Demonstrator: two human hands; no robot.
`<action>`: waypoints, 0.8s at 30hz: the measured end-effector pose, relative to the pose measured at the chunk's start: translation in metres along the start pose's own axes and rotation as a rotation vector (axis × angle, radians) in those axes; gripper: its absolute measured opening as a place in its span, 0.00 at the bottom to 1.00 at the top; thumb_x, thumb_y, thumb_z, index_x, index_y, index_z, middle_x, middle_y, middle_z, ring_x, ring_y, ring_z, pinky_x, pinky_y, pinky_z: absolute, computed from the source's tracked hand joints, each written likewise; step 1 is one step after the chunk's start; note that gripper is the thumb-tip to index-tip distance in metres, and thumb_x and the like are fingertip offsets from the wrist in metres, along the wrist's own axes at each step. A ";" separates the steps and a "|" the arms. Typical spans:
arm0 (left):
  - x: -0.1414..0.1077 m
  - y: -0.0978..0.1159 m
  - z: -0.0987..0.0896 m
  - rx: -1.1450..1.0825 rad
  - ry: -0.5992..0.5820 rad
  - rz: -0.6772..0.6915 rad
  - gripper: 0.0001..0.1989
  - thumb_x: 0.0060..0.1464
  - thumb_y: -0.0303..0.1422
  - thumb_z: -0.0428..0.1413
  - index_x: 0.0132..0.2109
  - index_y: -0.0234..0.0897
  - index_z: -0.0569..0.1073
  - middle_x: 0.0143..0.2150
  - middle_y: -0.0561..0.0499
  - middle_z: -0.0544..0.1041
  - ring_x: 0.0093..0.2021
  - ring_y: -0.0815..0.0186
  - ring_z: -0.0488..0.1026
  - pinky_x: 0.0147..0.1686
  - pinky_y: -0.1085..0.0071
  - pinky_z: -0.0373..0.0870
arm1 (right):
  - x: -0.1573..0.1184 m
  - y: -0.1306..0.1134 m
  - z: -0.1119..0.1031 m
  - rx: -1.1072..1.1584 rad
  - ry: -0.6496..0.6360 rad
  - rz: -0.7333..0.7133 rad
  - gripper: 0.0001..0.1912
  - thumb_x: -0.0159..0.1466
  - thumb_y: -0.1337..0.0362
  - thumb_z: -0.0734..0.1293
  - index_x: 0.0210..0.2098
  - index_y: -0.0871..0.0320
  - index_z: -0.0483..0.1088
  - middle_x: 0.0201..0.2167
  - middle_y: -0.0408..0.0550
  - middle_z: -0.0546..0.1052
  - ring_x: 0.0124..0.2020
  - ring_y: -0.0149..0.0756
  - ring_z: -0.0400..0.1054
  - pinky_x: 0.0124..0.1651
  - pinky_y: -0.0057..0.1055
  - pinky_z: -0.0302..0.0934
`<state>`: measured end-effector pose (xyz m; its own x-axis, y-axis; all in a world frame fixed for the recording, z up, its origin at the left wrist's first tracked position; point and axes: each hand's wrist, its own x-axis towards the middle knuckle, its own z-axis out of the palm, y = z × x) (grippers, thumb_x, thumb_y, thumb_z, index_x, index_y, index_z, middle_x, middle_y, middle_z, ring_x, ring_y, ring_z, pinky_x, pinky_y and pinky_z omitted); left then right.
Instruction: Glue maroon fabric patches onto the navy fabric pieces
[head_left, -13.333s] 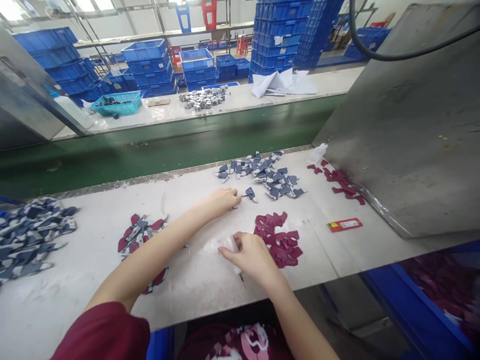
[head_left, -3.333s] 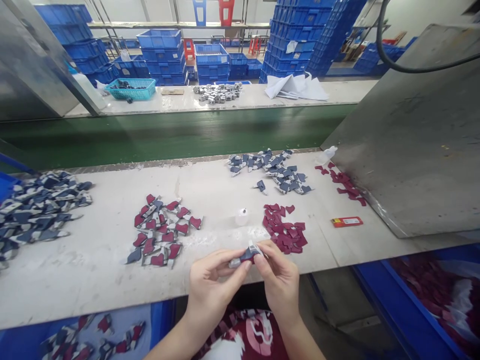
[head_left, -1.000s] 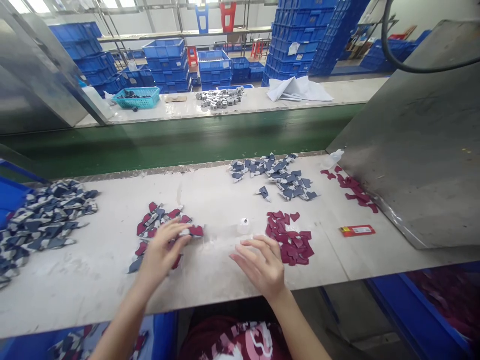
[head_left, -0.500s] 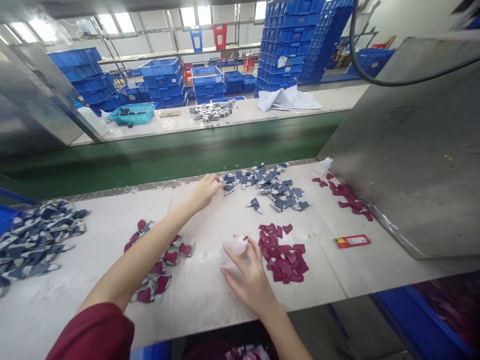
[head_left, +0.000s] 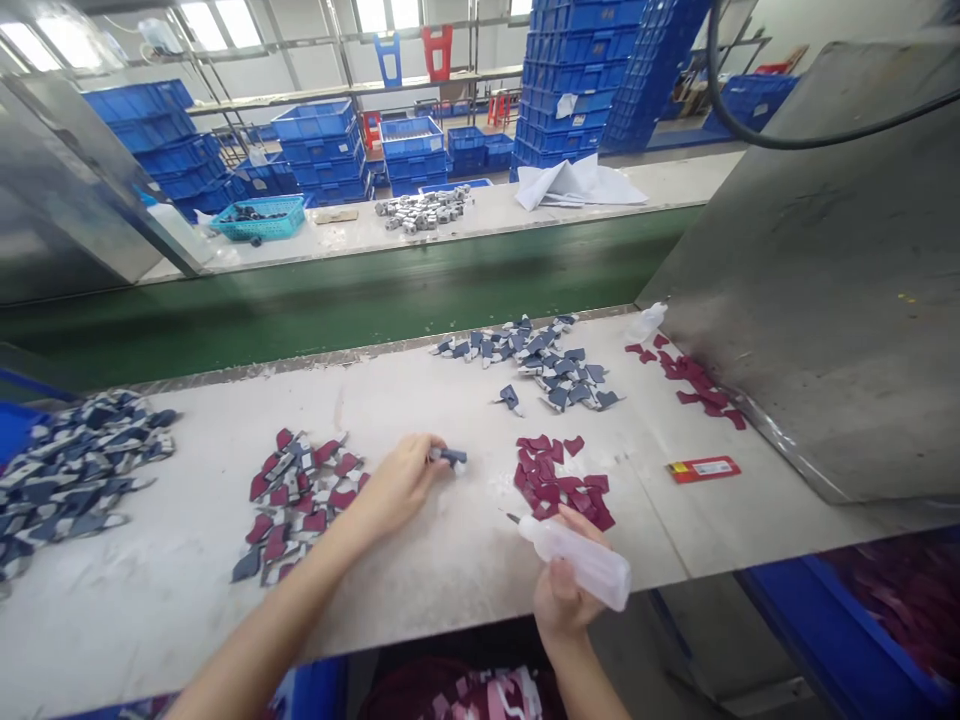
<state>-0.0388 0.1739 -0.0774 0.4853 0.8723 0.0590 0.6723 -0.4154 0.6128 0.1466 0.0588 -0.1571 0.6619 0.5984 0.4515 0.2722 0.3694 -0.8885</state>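
My left hand [head_left: 397, 485] pinches a small navy piece [head_left: 451, 458] between its fingertips, just right of a heap of joined maroon-and-navy pieces [head_left: 296, 505]. My right hand [head_left: 562, 598] grips a translucent plastic squeeze bottle [head_left: 577, 560] lying on its side, its thin metal nozzle pointing left. Its fingers are close to a pile of maroon cut pieces [head_left: 559, 480] on the white worktable [head_left: 450, 545]. Farther back lies a scatter of navy pieces [head_left: 536, 360]. A striped navy-and-white heap [head_left: 75, 475] sits at the far left.
A steel panel [head_left: 825, 280] rises at the table's right, with maroon pieces [head_left: 686, 380], a small bottle [head_left: 646, 322] and a red packet [head_left: 703, 469] near it. A green conveyor belt [head_left: 360, 290] runs behind. A blue bin [head_left: 825, 630] of maroon pieces sits below right.
My left hand has come back from the navy pieces with one navy piece pinched. My right hand has lifted the squeeze bottle off the table and tipped it onto its side.
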 end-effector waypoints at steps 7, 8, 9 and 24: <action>-0.046 0.027 0.037 -0.196 0.007 -0.299 0.15 0.66 0.37 0.50 0.47 0.35 0.79 0.32 0.47 0.83 0.31 0.61 0.79 0.35 0.69 0.71 | 0.002 -0.008 -0.002 -0.098 -0.053 0.129 0.18 0.57 0.55 0.74 0.39 0.62 0.77 0.35 0.56 0.81 0.31 0.42 0.77 0.32 0.35 0.73; -0.046 0.026 0.041 -0.203 0.022 -0.339 0.16 0.66 0.38 0.50 0.49 0.35 0.79 0.29 0.48 0.82 0.28 0.61 0.78 0.33 0.70 0.70 | 0.003 -0.012 -0.001 -0.116 -0.078 0.154 0.17 0.57 0.55 0.74 0.38 0.63 0.78 0.34 0.56 0.82 0.30 0.42 0.77 0.31 0.35 0.74; -0.047 0.025 0.044 -0.207 0.034 -0.364 0.17 0.66 0.38 0.51 0.52 0.34 0.78 0.27 0.50 0.81 0.27 0.62 0.77 0.32 0.70 0.69 | 0.003 -0.014 0.001 -0.131 -0.096 0.176 0.17 0.56 0.55 0.75 0.37 0.63 0.79 0.33 0.56 0.82 0.29 0.42 0.78 0.31 0.34 0.74; -0.054 0.012 0.060 -0.299 0.078 -0.309 0.11 0.61 0.32 0.58 0.50 0.40 0.79 0.44 0.50 0.84 0.34 0.63 0.77 0.38 0.71 0.70 | 0.011 -0.019 0.012 -0.207 -0.210 0.191 0.15 0.57 0.54 0.75 0.34 0.62 0.82 0.31 0.53 0.84 0.30 0.46 0.80 0.35 0.36 0.76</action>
<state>-0.0234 0.1068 -0.1204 0.2353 0.9655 -0.1112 0.5823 -0.0484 0.8115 0.1402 0.0671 -0.1348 0.5626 0.7838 0.2629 0.3071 0.0972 -0.9467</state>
